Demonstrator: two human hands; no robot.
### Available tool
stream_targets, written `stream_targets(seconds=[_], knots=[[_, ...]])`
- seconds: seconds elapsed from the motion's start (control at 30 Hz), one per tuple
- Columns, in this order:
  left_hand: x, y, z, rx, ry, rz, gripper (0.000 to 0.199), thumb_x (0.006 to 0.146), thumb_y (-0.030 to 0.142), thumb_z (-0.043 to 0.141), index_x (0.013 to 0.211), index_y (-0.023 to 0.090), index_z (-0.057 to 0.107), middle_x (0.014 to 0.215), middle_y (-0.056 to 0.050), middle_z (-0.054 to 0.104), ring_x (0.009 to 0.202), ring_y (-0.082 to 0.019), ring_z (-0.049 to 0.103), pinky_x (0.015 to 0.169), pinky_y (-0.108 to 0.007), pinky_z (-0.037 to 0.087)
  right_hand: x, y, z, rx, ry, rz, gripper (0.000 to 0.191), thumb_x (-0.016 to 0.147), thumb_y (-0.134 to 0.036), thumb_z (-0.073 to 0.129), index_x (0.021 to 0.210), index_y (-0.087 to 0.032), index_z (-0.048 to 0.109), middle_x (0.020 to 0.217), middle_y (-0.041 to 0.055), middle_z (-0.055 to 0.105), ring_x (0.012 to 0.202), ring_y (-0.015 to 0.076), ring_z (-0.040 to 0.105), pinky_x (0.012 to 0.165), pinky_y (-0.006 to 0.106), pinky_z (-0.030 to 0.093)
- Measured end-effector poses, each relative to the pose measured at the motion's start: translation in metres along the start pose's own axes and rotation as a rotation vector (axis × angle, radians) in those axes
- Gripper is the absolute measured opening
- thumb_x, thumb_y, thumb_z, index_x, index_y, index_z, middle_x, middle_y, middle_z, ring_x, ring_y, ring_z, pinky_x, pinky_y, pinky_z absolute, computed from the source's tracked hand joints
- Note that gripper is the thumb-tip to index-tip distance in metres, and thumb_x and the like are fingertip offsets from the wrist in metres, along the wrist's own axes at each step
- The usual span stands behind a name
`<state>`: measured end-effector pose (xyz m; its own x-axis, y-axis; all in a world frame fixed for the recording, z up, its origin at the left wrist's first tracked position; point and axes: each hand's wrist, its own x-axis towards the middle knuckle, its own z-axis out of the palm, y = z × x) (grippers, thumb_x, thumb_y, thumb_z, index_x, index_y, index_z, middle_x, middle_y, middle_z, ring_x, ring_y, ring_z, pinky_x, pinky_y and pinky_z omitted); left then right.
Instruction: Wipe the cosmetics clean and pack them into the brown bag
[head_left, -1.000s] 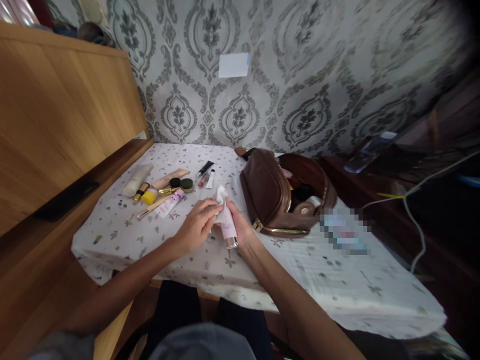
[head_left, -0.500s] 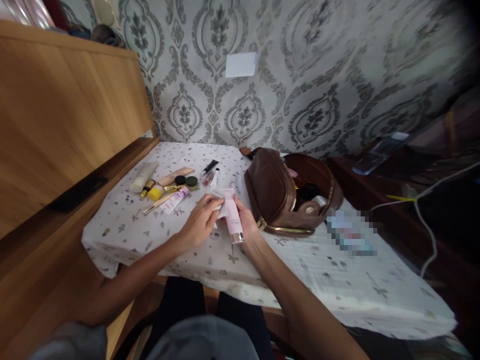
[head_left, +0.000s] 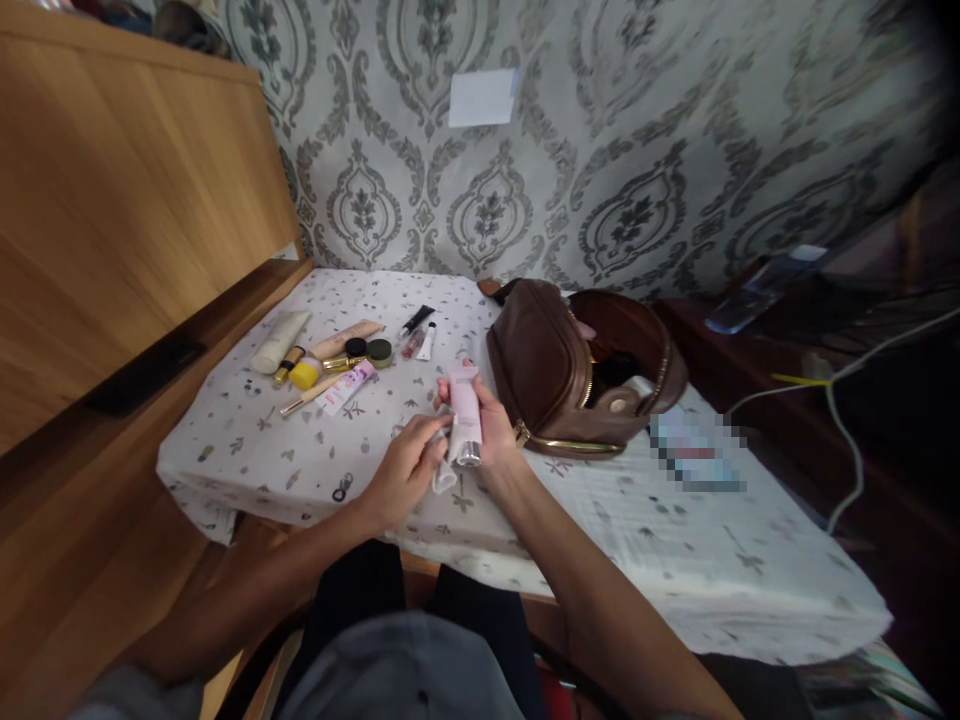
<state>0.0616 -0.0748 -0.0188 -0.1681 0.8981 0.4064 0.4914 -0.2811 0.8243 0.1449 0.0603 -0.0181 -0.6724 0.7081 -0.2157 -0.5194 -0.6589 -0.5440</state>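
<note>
A pale pink tube [head_left: 466,410] with a silver cap lies in my right hand [head_left: 496,425], cap end toward me. My left hand [head_left: 409,465] pinches a white wipe [head_left: 447,470] against the tube's left side. Left of my hands, cosmetics rest on the patterned cloth: a beige tube [head_left: 280,342], a yellow-lidded jar [head_left: 305,374], a dark green-lidded jar [head_left: 379,352] and a white and purple tube [head_left: 349,386]. Farther back are a black tube [head_left: 417,320] and a small white tube [head_left: 427,342].
An open brown leather bag [head_left: 540,360] stands just right of my hands. A blurred-out packet [head_left: 694,450] lies beyond it. A wooden cabinet [head_left: 142,220] borders the left side, and a white cable [head_left: 851,450] hangs at the right.
The wipe and my left hand have moved from the tube's upper end down its left side. The whole view has shifted slightly.
</note>
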Motion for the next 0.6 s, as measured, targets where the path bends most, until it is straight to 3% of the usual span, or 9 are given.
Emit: stream_targets(seconds=[0.1,0.17,0.27,0.33,0.43,0.5,0.6], knots=[[-0.004,-0.007,0.011,-0.123,0.006,-0.186,0.043,0.099,0.036,0.047,0.139,0.021,0.05,0.117,-0.01,0.059,0.098,-0.021,0.063,0.085,-0.037,0.058,-0.001,0.008,0.003,-0.164,0.065,-0.279,0.046,0.081,-0.036,0.071,0.124,-0.032,0.054,0.071,-0.0067,0.066,0.059,0.0135,0.063,0.052,0.022,0.051],[-0.007,-0.009,0.018,-0.149,0.007,-0.226,0.052,0.095,0.037,0.054,0.144,0.021,0.044,0.123,-0.011,0.057,0.1,-0.022,0.063,0.085,-0.039,0.058,-0.001,0.013,0.005,-0.243,0.113,-0.419,0.057,0.076,-0.038,0.075,0.127,-0.033,0.051,0.07,-0.0087,0.063,0.061,0.0121,0.062,0.056,0.021,0.05],[-0.005,-0.011,0.02,-0.089,0.055,-0.151,0.056,0.089,0.031,0.063,0.142,0.022,0.046,0.132,-0.012,0.056,0.121,-0.027,0.056,0.105,-0.045,0.047,-0.001,0.016,0.006,-0.262,0.161,-0.473,0.055,0.077,-0.048,0.072,0.126,-0.032,0.051,0.072,-0.0077,0.062,0.066,0.0131,0.063,0.06,0.023,0.051],[-0.002,-0.01,0.015,-0.094,0.064,-0.155,0.049,0.09,0.03,0.061,0.137,0.021,0.051,0.13,-0.011,0.06,0.118,-0.025,0.058,0.105,-0.043,0.047,0.001,0.014,0.003,-0.229,0.166,-0.448,0.053,0.079,-0.055,0.068,0.124,-0.032,0.052,0.078,-0.0052,0.065,0.073,0.015,0.065,0.063,0.025,0.052],[0.002,-0.01,0.003,-0.198,0.027,-0.313,0.045,0.094,0.038,0.053,0.135,0.017,0.052,0.104,-0.008,0.068,0.08,-0.016,0.066,0.072,-0.029,0.056,0.003,0.009,-0.002,-0.182,0.119,-0.406,0.051,0.077,-0.051,0.072,0.12,-0.034,0.052,0.085,-0.0039,0.068,0.084,0.017,0.067,0.069,0.027,0.053],[0.003,-0.011,-0.007,-0.233,0.025,-0.403,0.048,0.095,0.044,0.05,0.133,0.014,0.053,0.084,-0.003,0.067,0.057,-0.01,0.056,0.052,-0.021,0.048,0.003,0.008,-0.004,-0.192,0.085,-0.409,0.05,0.074,-0.043,0.076,0.118,-0.035,0.053,0.086,-0.0047,0.068,0.086,0.0165,0.067,0.072,0.027,0.052],[0.004,-0.014,-0.021,-0.178,0.077,-0.425,0.046,0.095,0.047,0.049,0.125,0.013,0.058,0.071,0.0,0.064,0.045,-0.008,0.047,0.043,-0.019,0.04,0.002,0.01,-0.005,-0.243,0.069,-0.451,0.053,0.072,-0.036,0.079,0.119,-0.035,0.054,0.092,-0.0055,0.068,0.082,0.0137,0.064,0.071,0.026,0.052]])
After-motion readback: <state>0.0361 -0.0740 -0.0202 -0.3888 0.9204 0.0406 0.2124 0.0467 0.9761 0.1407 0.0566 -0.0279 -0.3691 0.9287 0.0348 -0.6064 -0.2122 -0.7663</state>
